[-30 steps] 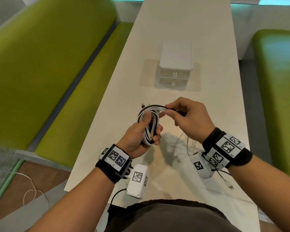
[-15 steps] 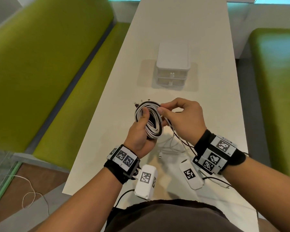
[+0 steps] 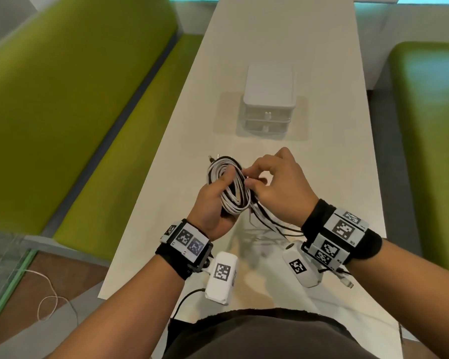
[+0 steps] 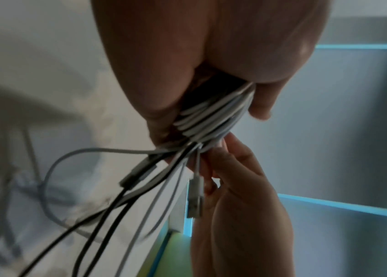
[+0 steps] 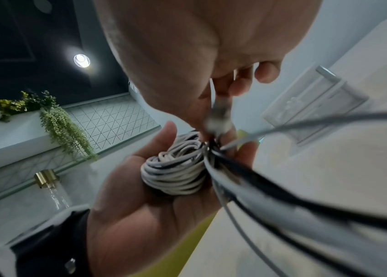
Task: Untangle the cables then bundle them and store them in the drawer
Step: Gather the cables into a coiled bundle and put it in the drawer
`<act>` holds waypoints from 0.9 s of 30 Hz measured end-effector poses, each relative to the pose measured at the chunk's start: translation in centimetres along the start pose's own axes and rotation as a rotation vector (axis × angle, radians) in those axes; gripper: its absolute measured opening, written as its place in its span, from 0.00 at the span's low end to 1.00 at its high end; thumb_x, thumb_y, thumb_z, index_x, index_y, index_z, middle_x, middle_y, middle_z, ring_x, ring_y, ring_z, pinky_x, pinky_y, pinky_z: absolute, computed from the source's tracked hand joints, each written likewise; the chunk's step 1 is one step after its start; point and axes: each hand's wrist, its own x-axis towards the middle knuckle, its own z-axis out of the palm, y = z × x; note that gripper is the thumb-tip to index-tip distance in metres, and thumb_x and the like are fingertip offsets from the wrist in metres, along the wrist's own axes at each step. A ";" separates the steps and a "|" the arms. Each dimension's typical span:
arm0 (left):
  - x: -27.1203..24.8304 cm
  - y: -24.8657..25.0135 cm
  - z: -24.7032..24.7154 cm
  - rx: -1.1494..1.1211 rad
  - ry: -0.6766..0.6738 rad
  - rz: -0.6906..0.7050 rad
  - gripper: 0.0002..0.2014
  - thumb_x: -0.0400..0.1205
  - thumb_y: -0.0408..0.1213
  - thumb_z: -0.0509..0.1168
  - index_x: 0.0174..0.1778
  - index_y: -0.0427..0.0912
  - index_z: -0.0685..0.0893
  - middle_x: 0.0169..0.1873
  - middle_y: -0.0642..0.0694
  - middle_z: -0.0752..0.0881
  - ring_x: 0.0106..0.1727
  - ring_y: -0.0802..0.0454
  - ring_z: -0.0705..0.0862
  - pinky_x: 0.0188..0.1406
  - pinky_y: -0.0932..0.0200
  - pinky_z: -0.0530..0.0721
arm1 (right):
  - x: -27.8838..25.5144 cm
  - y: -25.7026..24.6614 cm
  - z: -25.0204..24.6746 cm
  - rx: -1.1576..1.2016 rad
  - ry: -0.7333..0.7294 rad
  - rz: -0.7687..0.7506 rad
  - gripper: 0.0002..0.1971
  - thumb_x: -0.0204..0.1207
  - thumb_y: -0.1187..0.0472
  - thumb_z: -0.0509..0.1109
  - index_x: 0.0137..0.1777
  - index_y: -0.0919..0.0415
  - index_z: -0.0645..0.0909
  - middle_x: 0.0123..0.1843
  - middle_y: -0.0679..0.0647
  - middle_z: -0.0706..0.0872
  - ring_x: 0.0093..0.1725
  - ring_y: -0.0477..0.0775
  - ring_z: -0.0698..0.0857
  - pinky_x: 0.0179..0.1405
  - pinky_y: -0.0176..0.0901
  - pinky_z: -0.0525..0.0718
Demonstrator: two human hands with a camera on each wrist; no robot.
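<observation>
Head: my left hand [image 3: 213, 203] grips the cable coil [image 3: 231, 187]; right hand [image 3: 278, 187] pinches loose strands beside it; drawer unit [image 3: 268, 99] beyond both hands on the desk [image 3: 335, 164].
Left wrist: tails [image 4: 121, 196] dangle below my palm.
Right wrist: I'd wrap snug, keeping the coil clamped.
</observation>
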 end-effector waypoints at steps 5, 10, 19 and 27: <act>0.3 -0.2 0.4 0.160 -0.011 0.009 0.31 0.83 0.41 0.66 0.76 0.22 0.72 0.44 0.40 0.90 0.37 0.41 0.82 0.47 0.44 0.86 | 0.3 1.0 -0.7 0.029 0.028 0.065 0.08 0.66 0.56 0.86 0.37 0.50 0.89 0.43 0.46 0.72 0.40 0.38 0.76 0.39 0.27 0.72; 0.3 -0.9 -0.1 0.209 -0.088 -0.022 0.13 0.78 0.32 0.71 0.55 0.32 0.77 0.32 0.41 0.77 0.29 0.49 0.75 0.43 0.48 0.81 | 1.6 1.0 -3.1 0.239 -0.125 0.113 0.06 0.70 0.60 0.84 0.41 0.58 0.90 0.33 0.50 0.88 0.33 0.48 0.83 0.41 0.49 0.84; -0.3 -0.5 0.2 0.348 -0.308 -0.081 0.21 0.74 0.19 0.68 0.61 0.37 0.75 0.36 0.42 0.80 0.33 0.48 0.79 0.38 0.51 0.84 | 2.9 -0.9 -3.6 0.121 -0.369 -0.258 0.07 0.84 0.58 0.72 0.54 0.51 0.93 0.53 0.42 0.85 0.56 0.44 0.86 0.55 0.32 0.80; -0.4 1.3 0.4 0.261 -0.205 0.163 0.20 0.72 0.21 0.71 0.59 0.37 0.81 0.41 0.39 0.84 0.41 0.45 0.84 0.42 0.51 0.86 | 2.1 -0.3 -1.6 0.237 -0.150 -0.165 0.33 0.73 0.35 0.74 0.76 0.44 0.74 0.57 0.48 0.76 0.54 0.48 0.82 0.53 0.32 0.80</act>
